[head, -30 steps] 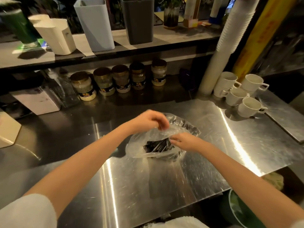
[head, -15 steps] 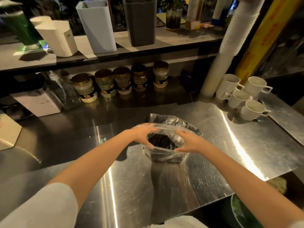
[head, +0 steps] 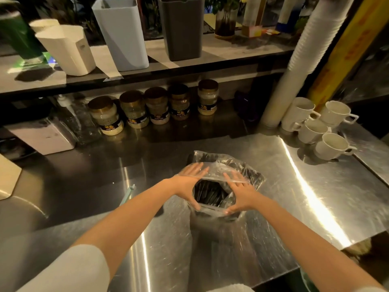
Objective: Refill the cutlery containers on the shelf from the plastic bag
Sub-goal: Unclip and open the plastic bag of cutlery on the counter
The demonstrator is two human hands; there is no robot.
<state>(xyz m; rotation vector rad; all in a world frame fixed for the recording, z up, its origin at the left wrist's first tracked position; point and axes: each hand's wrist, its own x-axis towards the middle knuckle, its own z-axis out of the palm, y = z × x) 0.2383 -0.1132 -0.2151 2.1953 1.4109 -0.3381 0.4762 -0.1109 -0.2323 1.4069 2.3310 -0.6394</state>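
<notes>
The clear plastic bag (head: 242, 171) is standing on the steel counter (head: 284, 207), and the left hand (head: 187, 182) and right hand (head: 242, 192) are stretching its mouth wide, fingers straight and spread, partly veiled by the film. Dark cutlery (head: 208, 194) is showing inside, too murky to tell apart. On the shelf (head: 231, 49) behind, the grey container (head: 181, 28) and pale blue container (head: 124, 36) are running off the top edge, contents hidden.
</notes>
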